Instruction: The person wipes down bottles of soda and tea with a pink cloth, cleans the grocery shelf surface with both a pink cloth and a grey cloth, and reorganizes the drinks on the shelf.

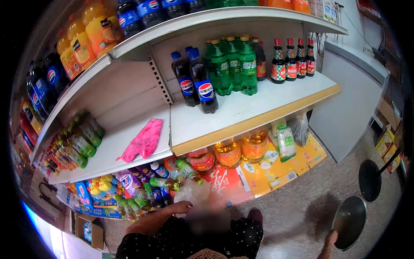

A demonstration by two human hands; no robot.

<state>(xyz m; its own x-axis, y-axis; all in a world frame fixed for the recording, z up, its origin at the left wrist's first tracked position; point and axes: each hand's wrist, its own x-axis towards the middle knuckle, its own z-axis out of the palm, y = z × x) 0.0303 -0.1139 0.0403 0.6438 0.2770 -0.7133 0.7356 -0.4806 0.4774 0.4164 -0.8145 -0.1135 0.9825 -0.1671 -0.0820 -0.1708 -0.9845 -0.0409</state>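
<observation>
My left hand (180,207) is low in front of me, its fingers against a crumpled translucent plastic bag (194,191). Whether they grip it is not clear. Beside the bag lie green-capped drink bottles (163,183), some on their sides. My right hand (331,238), far out at the lower right, has its fingers at the near edge of a round dark object with a metal rim (350,223), perhaps a stool seat. A pink cloth (145,140) lies on the left part of the shelf (113,152). Cola bottles (204,87) and green soda bottles (248,71) stand to its right.
Soy sauce bottles (278,63) stand on the right shelf. Beneath are oil jugs (255,147) and yellow cartons (284,171). A grey-white cabinet (346,94) stands right, with a round black base (370,179) on the floor. An open cardboard box (97,235) sits lower left.
</observation>
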